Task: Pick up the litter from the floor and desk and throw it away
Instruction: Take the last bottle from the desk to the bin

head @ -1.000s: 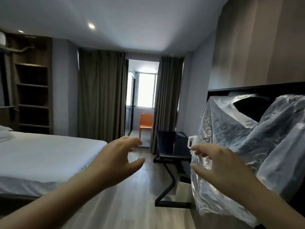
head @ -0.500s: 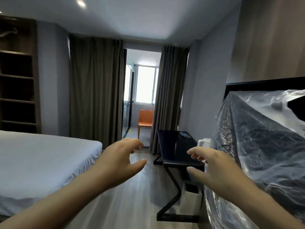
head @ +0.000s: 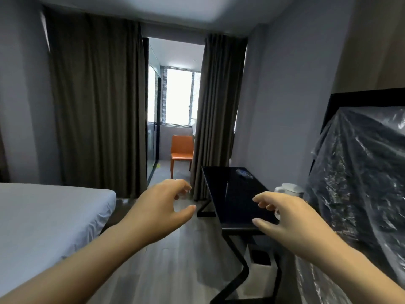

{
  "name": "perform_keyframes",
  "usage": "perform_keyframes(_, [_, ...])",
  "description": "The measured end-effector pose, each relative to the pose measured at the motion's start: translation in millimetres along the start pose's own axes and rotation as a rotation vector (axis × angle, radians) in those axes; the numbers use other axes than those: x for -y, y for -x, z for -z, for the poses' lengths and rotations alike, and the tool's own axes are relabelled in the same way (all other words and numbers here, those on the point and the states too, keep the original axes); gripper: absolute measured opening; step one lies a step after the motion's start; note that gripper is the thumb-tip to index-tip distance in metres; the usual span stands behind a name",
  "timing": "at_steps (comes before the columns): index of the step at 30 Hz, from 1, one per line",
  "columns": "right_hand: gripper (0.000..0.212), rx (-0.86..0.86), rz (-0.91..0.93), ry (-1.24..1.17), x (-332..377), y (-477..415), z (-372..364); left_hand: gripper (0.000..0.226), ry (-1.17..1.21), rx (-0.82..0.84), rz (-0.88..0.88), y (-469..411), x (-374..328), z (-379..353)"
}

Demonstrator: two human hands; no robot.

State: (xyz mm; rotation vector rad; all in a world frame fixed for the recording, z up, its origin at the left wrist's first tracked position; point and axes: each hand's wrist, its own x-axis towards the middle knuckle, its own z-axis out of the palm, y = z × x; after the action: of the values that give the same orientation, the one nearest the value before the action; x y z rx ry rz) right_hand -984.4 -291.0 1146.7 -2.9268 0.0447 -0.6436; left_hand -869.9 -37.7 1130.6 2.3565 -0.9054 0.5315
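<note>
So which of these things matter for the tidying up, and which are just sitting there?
Job: small bluish crumpled scrap on the glossy black desk; tiny yellow bit on the grey floor, possibly litter; white bin under the desk; left hand and right hand, both empty.
Just there: white bed; orange chair; white kettle; dark brown curtains; plastic-wrapped black object.

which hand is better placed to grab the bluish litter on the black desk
Probably the right hand: it hovers over the desk, in line with the bluish litter, while the left hand is over the floor. Both hold nothing.
</note>
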Motion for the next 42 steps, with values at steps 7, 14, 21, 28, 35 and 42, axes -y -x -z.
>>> perform_keyframes(7, [0.045, -0.006, -0.020, -0.064, -44.8, -142.3, -73.5, 0.039, -0.035, 0.033, 0.005, -127.3, 87.0, -53.1])
perform_keyframes(14, [0.046, -0.025, -0.040, -0.098, -87.0, -286.3, -130.8, 0.043, -0.052, 0.059, 0.001, -254.2, 164.6, -100.8])
perform_keyframes(21, [0.046, -0.015, -0.069, -0.087, -115.3, -401.7, -197.9, 0.040, 0.004, 0.087, -0.041, -361.5, 250.7, -158.3])
perform_keyframes(28, [0.047, -0.011, -0.163, -0.076, -128.6, -531.1, -252.5, 0.043, 0.037, 0.102, -0.127, -488.8, 342.3, -196.6])
perform_keyframes(35, [0.045, 0.034, -0.265, -0.070, -172.7, -640.1, -308.0, 0.042, 0.121, 0.159, -0.186, -611.9, 411.7, -261.5])
perform_keyframes(42, [0.045, 0.026, -0.326, -0.079, -256.6, -747.0, -371.1, 0.042, 0.125, 0.202, -0.220, -734.7, 456.4, -353.7])
